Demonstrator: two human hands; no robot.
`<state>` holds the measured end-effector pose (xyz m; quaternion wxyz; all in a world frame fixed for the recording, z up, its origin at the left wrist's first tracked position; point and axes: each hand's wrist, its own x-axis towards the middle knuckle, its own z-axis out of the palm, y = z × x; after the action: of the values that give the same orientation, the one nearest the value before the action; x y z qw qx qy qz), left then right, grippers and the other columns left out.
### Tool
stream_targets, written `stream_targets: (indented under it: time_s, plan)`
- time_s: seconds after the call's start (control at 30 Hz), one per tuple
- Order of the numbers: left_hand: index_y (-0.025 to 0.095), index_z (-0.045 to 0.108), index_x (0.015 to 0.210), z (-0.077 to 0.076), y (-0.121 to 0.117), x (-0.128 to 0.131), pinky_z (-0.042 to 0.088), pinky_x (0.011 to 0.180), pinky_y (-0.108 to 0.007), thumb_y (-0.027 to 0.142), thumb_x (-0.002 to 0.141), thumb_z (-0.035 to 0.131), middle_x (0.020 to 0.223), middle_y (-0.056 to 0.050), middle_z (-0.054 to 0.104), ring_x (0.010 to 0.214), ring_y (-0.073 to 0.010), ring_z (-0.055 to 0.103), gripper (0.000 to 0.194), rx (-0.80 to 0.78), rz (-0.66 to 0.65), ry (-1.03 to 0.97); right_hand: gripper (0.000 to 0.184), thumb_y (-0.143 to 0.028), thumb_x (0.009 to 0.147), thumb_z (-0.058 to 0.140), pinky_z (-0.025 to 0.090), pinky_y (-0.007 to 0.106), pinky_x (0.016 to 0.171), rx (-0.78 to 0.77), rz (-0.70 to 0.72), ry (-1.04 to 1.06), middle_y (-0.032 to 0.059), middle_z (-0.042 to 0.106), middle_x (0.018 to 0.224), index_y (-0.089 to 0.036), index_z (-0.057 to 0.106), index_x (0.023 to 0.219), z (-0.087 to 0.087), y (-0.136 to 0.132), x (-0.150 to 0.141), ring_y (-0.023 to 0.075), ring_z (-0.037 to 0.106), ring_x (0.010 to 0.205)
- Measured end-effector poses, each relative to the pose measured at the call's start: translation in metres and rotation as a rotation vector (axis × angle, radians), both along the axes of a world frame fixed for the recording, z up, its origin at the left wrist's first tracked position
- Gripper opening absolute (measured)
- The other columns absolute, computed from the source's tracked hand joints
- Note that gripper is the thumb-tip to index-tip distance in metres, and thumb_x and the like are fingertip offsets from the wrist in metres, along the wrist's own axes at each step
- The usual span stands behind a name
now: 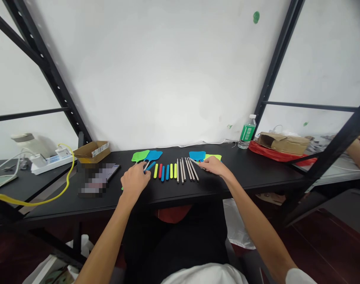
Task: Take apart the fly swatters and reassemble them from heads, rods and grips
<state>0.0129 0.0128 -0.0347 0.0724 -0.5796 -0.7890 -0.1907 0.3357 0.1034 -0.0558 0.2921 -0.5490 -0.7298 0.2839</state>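
Left hand: over the left end of the row, palm down point(135, 178), fingers bent, fingertips at a slanted blue stick point(151, 165); how far they close, and whether they grip it, I cannot tell.
Right hand: at the other end point(213, 165), thumb and fingers together, clamped on the outer rod point(194, 161), which slants out from the rest.
Sticks: six short ones point(167, 172) side by side between the hands, running yellow, red, blue, blue, yellow, yellow from the left.
Grey rods: a group point(182, 170) just right of the sticks, the rightmost ones leaning.
Left paddles: green point(140, 156) and blue point(155, 155), touching, beyond the left hand.
Right paddles: blue point(197, 156) and yellow-green point(214, 157), beyond the rods and beside the right hand.
Black table, left: phone point(100, 180), partly pixelated, and an open box point(93, 152).
Black table, right: upright bottle point(247, 132) near the frame post, torn carton point(283, 143) on red plastic point(264, 153).
Far right: another person's arm point(358, 153).
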Motion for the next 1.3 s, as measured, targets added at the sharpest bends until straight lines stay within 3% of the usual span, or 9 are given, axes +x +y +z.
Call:
stream_targets:
  time_s: [0.17, 0.27, 0.37, 0.5, 0.77, 0.97, 1.3]
  plan:
    - [0.029, 0.065, 0.128, 0.000, 0.002, -0.002, 0.051, 0.078, -0.040, 0.028, 0.083, 0.052, 0.111, -0.010, 0.073, 0.099, -0.0344, 0.067, 0.047, 0.026, -0.017, -0.066, 0.032, -0.047, 0.074, 0.070, 0.018, 0.021, 0.039, -0.211, 0.128, 0.433, -0.0062, 0.037, 0.047, -0.017, 0.061, 0.065, 0.008, -0.007, -0.001, 0.0059, 0.026, 0.040]
    - [0.029, 0.067, 0.126, 0.001, 0.002, -0.003, 0.050, 0.079, -0.036, 0.028, 0.084, 0.051, 0.106, -0.007, 0.074, 0.101, -0.0326, 0.067, 0.045, 0.050, -0.064, -0.121, 0.035, -0.051, 0.075, 0.071, 0.019, 0.020, 0.039, -0.281, 0.256, 0.709, -0.0091, 0.029, 0.050, -0.017, 0.062, 0.072, 0.015, -0.014, -0.004, 0.0051, 0.020, 0.041]
    - [0.029, 0.068, 0.125, 0.002, 0.003, -0.002, 0.049, 0.080, -0.035, 0.028, 0.086, 0.048, 0.110, -0.006, 0.074, 0.102, -0.0307, 0.066, 0.044, 0.075, -0.130, -0.152, 0.034, -0.051, 0.076, 0.071, 0.023, 0.021, 0.040, -0.284, 0.275, 0.888, -0.0099, 0.027, 0.051, -0.018, 0.063, 0.078, 0.019, -0.018, -0.006, 0.0061, 0.022, 0.042]
    - [0.024, 0.071, 0.121, 0.002, 0.004, 0.000, 0.048, 0.082, -0.032, 0.028, 0.088, 0.044, 0.112, -0.007, 0.073, 0.101, -0.0272, 0.066, 0.042, 0.114, -0.218, -0.165, 0.030, -0.045, 0.074, 0.074, 0.026, 0.021, 0.042, -0.300, 0.273, 1.018, -0.0091, 0.034, 0.054, -0.019, 0.061, 0.081, 0.021, -0.019, -0.008, 0.0061, 0.031, 0.043]
    - [0.022, 0.074, 0.105, 0.005, 0.003, 0.002, 0.046, 0.074, -0.029, 0.025, 0.086, 0.044, 0.099, -0.005, 0.071, 0.085, -0.0215, 0.065, 0.036, 0.191, -0.322, -0.214, 0.031, -0.037, 0.069, 0.075, 0.034, 0.020, 0.043, -0.182, 0.126, 0.975, -0.0039, 0.057, 0.065, -0.019, 0.061, 0.090, 0.022, -0.018, -0.011, 0.0080, 0.049, 0.049]
    - [0.019, 0.069, 0.097, 0.004, 0.006, 0.003, 0.045, 0.075, -0.029, 0.021, 0.082, 0.045, 0.094, -0.005, 0.069, 0.080, -0.0207, 0.063, 0.029, 0.189, -0.350, -0.275, 0.024, -0.027, 0.069, 0.072, 0.038, 0.018, 0.043, -0.121, 0.025, 0.834, -0.0009, 0.063, 0.070, -0.018, 0.066, 0.091, 0.022, -0.019, -0.016, 0.0081, 0.054, 0.051]
    - [0.019, 0.063, 0.100, 0.000, 0.006, 0.004, 0.043, 0.071, -0.030, 0.024, 0.087, 0.038, 0.084, -0.004, 0.066, 0.080, -0.0224, 0.063, 0.029, 0.207, -0.433, -0.295, 0.034, -0.049, 0.085, 0.062, 0.044, 0.019, 0.046, -0.124, 0.109, 0.823, 0.0077, 0.072, 0.093, -0.021, 0.070, 0.102, 0.023, -0.023, -0.015, 0.0123, 0.064, 0.062]
